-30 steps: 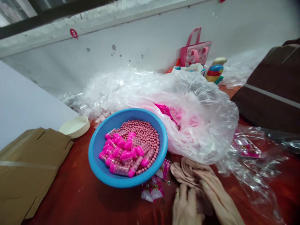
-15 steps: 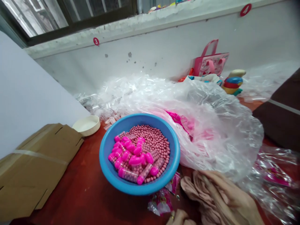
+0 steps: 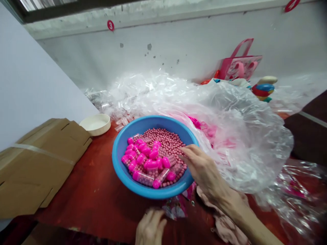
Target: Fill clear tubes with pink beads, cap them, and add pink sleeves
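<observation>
A blue bowl (image 3: 153, 194) stands on the red table, holding small dusty-pink beads (image 3: 166, 139) and several clear tubes with bright pink caps (image 3: 143, 178), filled with beads. My right hand (image 3: 201, 166) reaches over the bowl's right rim, its fingertips at the beads; whether it pinches any cannot be made out. In front of the bowl, my left hand (image 3: 150, 228) is low over the table, fingers curled and blurred, near small printed plastic packets (image 3: 176, 207). A crumpled pinkish cloth (image 3: 227, 226) lies beneath my right forearm.
Flattened brown cardboard (image 3: 43, 166) lies left, near a shallow white dish (image 3: 96, 124). Behind the bowl are piled clear tubes (image 3: 143, 90). A large clear plastic bag (image 3: 250, 136) with pink pieces spreads right. Farther back are a pink handbag (image 3: 240, 66) and a colourful toy (image 3: 264, 89).
My right hand has let go of the cloth and moved up and left to the bowl. My left hand has moved left and further into view. The camera view has shifted slightly.
</observation>
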`<state>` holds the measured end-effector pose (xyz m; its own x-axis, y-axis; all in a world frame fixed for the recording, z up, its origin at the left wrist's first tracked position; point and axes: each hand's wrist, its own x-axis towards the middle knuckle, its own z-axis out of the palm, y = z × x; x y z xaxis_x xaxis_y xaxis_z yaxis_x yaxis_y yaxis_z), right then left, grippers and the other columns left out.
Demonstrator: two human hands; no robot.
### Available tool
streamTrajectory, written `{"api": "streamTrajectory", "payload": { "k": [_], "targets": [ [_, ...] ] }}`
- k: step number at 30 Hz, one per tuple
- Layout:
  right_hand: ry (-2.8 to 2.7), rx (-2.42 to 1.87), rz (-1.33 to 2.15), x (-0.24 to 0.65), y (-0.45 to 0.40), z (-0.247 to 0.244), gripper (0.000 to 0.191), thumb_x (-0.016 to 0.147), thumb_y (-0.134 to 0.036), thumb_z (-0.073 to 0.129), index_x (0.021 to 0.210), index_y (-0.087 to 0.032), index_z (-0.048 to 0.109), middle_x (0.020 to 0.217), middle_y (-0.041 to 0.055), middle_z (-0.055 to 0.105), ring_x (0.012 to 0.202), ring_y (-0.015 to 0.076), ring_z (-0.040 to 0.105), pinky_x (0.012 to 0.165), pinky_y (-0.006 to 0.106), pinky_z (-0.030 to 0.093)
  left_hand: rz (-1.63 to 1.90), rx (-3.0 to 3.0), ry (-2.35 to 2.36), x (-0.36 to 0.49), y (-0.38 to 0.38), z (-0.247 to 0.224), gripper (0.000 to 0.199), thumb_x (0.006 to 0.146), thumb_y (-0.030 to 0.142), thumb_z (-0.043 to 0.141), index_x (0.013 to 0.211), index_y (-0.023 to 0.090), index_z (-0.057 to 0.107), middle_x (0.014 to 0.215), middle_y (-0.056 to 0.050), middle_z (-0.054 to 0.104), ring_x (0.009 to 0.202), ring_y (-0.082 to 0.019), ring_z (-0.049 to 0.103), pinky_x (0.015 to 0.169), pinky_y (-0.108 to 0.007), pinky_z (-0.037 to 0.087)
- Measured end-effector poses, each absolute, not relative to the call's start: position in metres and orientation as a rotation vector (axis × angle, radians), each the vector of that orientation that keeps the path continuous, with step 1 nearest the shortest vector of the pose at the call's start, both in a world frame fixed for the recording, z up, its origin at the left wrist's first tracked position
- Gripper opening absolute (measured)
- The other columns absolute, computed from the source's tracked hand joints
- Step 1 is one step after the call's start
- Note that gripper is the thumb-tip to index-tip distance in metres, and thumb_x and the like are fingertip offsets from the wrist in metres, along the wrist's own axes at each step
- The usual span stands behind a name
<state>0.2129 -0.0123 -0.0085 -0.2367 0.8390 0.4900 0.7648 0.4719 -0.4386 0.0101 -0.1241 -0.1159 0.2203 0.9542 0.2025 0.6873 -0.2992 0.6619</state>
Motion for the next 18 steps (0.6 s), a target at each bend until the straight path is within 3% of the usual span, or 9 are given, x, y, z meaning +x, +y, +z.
{"api": "streamTrajectory", "payload": {
  "k": [3,7,11,15,18],
  "targets": [
    [-1.814,-1.519,0.126,0.226,-0.052,-0.012,0.027,0.092,-0.031,0.042,0.074,-0.019,0.059,0.063,0.0006,0.057,0.054,0.0139,0.056,0.052,0.025,0.045,0.884,1.877,1.632,-0.001,-0.115,-0.110,0.024,0.084,0.017,0.048,0.097,0.021,0.068,0.097,-0.008,0.072,0.089,-0.024,0.067,0.078,-0.032,0.055],
    [-1.779,-1.622,0.250,0.205,-0.100,-0.068,0.037,0.091,-0.041,0.044,0.061,-0.021,0.054,0.055,-0.0010,0.057,0.047,0.0126,0.056,0.047,0.021,0.045,0.810,1.862,1.618,0.006,-0.104,-0.104,0.027,0.085,0.016,0.048,0.098,0.022,0.070,0.098,-0.008,0.073,0.088,-0.023,0.069,0.079,-0.031,0.056],
    [-1.723,-1.662,0.091,0.167,-0.118,-0.126,0.044,0.094,-0.042,0.032,0.080,-0.018,0.066,0.074,0.0098,0.065,0.062,0.0200,0.063,0.051,0.028,0.050,0.830,1.949,1.569,0.016,-0.101,-0.113,0.030,0.083,0.014,0.049,0.103,0.023,0.070,0.102,-0.008,0.073,0.091,-0.024,0.068,0.083,-0.034,0.055],
    [-1.690,-1.636,0.072,0.161,-0.119,-0.140,0.036,0.095,-0.030,0.037,0.079,-0.019,0.068,0.071,0.0071,0.062,0.060,0.0167,0.061,0.051,0.025,0.049,0.885,1.853,1.583,0.021,-0.107,-0.126,0.028,0.078,0.015,0.052,0.094,0.021,0.073,0.102,-0.012,0.071,0.094,-0.031,0.066,0.085,-0.045,0.052],
    [-1.679,-1.558,0.106,0.168,-0.121,-0.134,0.027,0.093,-0.022,0.042,0.084,-0.018,0.068,0.071,0.0052,0.059,0.060,0.0140,0.060,0.052,0.022,0.049,0.950,1.582,1.583,0.027,-0.110,-0.121,0.019,0.073,0.019,0.060,0.085,0.018,0.075,0.097,-0.014,0.071,0.090,-0.032,0.065,0.084,-0.045,0.051]
  ]
}}
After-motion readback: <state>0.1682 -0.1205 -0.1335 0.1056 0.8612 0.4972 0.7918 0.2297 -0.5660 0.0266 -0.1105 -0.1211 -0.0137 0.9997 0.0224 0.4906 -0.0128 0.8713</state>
